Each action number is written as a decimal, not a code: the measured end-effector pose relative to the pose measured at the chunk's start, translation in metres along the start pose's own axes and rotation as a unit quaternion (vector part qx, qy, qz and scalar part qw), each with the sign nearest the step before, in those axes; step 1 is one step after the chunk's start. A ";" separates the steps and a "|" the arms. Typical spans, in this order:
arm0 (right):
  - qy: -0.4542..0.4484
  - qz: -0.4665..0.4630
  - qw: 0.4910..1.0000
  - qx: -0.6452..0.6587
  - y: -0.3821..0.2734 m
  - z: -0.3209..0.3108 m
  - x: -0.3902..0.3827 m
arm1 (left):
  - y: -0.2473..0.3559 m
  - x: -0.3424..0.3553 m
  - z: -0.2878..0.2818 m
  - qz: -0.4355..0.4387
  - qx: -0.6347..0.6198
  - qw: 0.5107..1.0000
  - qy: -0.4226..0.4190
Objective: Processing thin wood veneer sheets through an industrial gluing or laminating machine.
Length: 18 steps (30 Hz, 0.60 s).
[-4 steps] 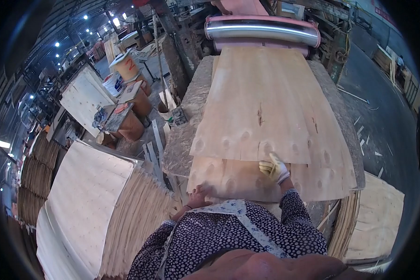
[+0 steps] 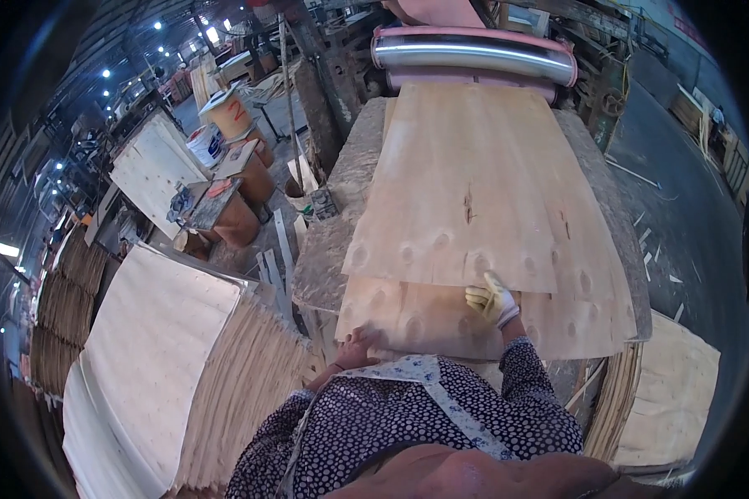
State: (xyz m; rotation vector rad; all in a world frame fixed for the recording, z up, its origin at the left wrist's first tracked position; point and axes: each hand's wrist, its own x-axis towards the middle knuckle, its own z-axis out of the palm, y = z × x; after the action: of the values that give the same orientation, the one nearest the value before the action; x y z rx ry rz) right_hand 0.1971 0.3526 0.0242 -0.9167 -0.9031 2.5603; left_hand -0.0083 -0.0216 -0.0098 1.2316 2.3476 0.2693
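Observation:
A wide pale wood veneer sheet [image 2: 458, 166] runs from the machine's roller toward me, with knots and a dark split in it. Beneath it, another veneer sheet [image 2: 424, 320] sticks out on the near side. My right hand [image 2: 494, 301], in a yellow and white glove, is closed at the upper sheet's near edge, one digit on top and the other fingers curled beside it. Bare, my left hand [image 2: 356, 349] rests at the lower sheet's near left corner with its fingers apart. What lies under its palm is hidden.
A shiny metal roller [image 2: 474, 54] with pink edges spans the far end of the worn table [image 2: 324, 262]. Tall veneer stacks stand at left [image 2: 154, 341] and right [image 2: 670, 391]. Drums [image 2: 233, 212] and a white bucket [image 2: 203, 145] stand far left. Wood scraps [image 2: 645, 249] litter the right floor.

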 end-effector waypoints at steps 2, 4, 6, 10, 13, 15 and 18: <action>-0.015 -0.005 1.000 -0.001 -0.001 -0.013 0.005 | 0.000 0.005 0.010 0.015 -0.014 1.000 0.017; -0.017 -0.016 1.000 0.009 -0.003 -0.026 0.012 | 0.007 0.015 0.017 0.027 -0.014 0.999 0.022; 0.010 0.005 1.000 0.009 -0.001 -0.015 0.014 | 0.003 0.011 0.020 0.034 -0.015 0.999 0.038; -0.002 -0.084 0.996 0.001 0.021 -0.025 -0.003 | 0.010 -0.003 0.023 0.020 0.019 0.999 0.040; 0.014 -0.012 1.000 0.023 0.035 -0.052 -0.004 | 0.003 -0.004 0.044 -0.016 0.068 0.998 0.008; -0.048 0.035 0.996 0.059 0.036 -0.089 0.014 | 0.000 -0.002 0.046 -0.004 0.090 0.996 0.011; 0.024 0.053 0.996 0.064 0.037 -0.012 -0.008 | -0.007 -0.023 0.044 0.025 0.056 0.998 0.023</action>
State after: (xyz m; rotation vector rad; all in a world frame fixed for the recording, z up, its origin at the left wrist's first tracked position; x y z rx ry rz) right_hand 0.2094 0.3260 -0.0028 -1.0078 -0.6858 2.6375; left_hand 0.0194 -0.0459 -0.0431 1.3531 2.4013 0.1853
